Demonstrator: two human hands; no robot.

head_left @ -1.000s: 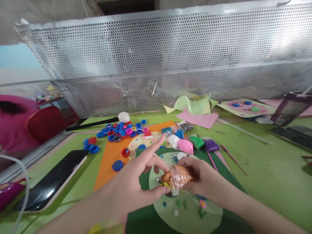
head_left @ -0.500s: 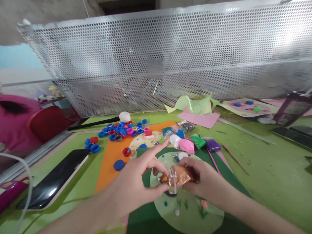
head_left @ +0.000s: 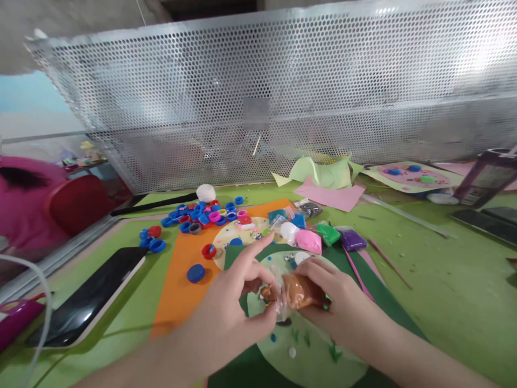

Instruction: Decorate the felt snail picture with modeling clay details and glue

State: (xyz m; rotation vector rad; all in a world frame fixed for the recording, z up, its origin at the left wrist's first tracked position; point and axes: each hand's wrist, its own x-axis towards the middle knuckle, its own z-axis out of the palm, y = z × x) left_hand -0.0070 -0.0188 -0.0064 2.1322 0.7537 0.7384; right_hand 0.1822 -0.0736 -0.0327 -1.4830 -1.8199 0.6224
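A clear plastic packet of brown modelling clay (head_left: 302, 291) is between my two hands, above a dark green sheet (head_left: 234, 355). My right hand (head_left: 335, 288) is wrapped around the clay-filled end. My left hand (head_left: 246, 296) pinches the loose clear plastic at the packet's other end between thumb and fingers, index finger raised. Below lies a pale green oval (head_left: 311, 358) decorated with small green leaf shapes, dots and googly eyes. Part of the oval is hidden by my hands. A white bottle cap (head_left: 301, 258) shows just behind the packet.
Packets of pink (head_left: 309, 241), green and purple clay (head_left: 352, 239) lie behind my hands. Several bottle caps (head_left: 196, 273) are scattered over an orange sheet (head_left: 167, 293) and the table. A phone (head_left: 89, 296) lies left; a pink stick (head_left: 390, 263) lies right. A perforated metal panel (head_left: 258, 70) stands behind.
My right hand has tilted and shifted slightly, now covering the pink flower on the oval. The left hand has moved slightly left, still at the packet's plastic end.
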